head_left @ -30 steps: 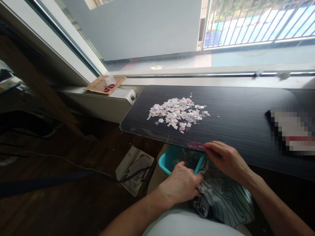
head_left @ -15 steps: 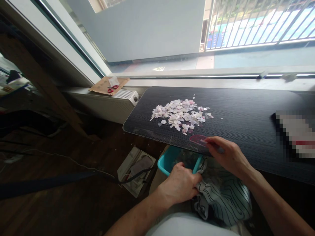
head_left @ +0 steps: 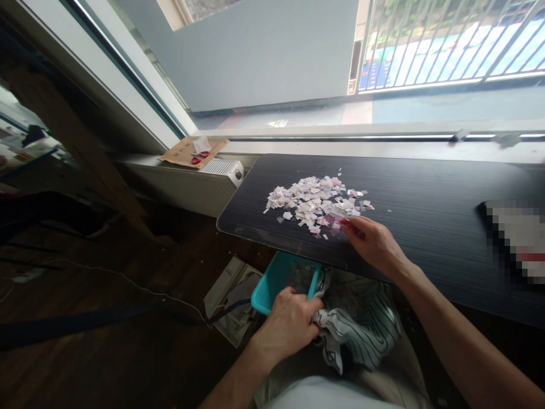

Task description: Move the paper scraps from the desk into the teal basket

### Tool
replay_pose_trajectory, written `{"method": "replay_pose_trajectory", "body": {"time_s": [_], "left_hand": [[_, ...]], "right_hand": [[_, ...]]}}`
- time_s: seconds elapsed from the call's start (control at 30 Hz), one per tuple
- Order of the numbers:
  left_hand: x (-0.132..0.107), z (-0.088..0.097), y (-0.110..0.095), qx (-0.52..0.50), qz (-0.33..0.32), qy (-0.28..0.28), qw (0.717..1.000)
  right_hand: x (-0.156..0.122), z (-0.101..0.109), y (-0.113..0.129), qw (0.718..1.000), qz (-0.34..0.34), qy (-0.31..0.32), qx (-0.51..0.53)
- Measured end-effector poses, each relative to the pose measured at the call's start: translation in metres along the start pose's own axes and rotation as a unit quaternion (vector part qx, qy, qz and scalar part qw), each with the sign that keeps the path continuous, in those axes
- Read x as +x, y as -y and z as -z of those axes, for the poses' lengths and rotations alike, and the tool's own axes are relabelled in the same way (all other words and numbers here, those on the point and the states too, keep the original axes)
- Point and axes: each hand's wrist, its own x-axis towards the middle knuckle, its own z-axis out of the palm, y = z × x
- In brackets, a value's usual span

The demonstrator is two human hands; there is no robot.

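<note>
Moved: since the frame a second ago, the right hand has travelled from the near edge of the table away from the body, up to the near side of the paper scraps. The pink piece has gone with it. The left hand has kept its place on the teal tray.
Right hand: fingers drawn together, pinching the thin pink piece, which lies low against the tabletop. Its leading edge touches the nearest scraps.
Left hand: closed around the near rim of the teal tray, knuckles up.
Teal tray: below table level, its far end tucked under the table's near edge, just beside a striped cloth on the lap.
Paper scraps: a loose, flat heap on the black table, longer from left to right than from front to back, with a few strays around its edge.
Key relation: the heap lies beyond the right hand and slightly to its left. The tray sits on the near side of that hand, lower down, so heap, hand and tray stand roughly in one line running toward the body. The right hand is much nearer the scraps, and the left is well apart from them.
Elsewhere: red scissors lie on cardboard by the window, beside a white heater, both far to the left.
</note>
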Motion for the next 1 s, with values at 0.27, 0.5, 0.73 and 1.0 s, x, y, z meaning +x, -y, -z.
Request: {"method": "replay_pose_trajectory", "body": {"time_s": [0.27,0.5,0.73,1.0], "left_hand": [[-0.003,-0.001,0.004,-0.02,0.006,0.008,1.0],[-0.008,-0.003,0.006,-0.03,0.012,-0.007,0.999],[-0.009,-0.004,0.009,-0.034,0.019,0.0,0.999],[-0.009,-0.005,0.007,-0.035,0.026,-0.007,0.999]], "right_hand": [[-0.002,0.014,0.005,0.999,-0.003,0.002,-0.037],[-0.005,0.019,0.009,0.998,-0.007,0.024,-0.061],[-0.013,0.025,0.006,0.997,-0.029,0.01,-0.066],[-0.009,0.016,0.015,0.999,0.001,0.027,-0.035]]}}
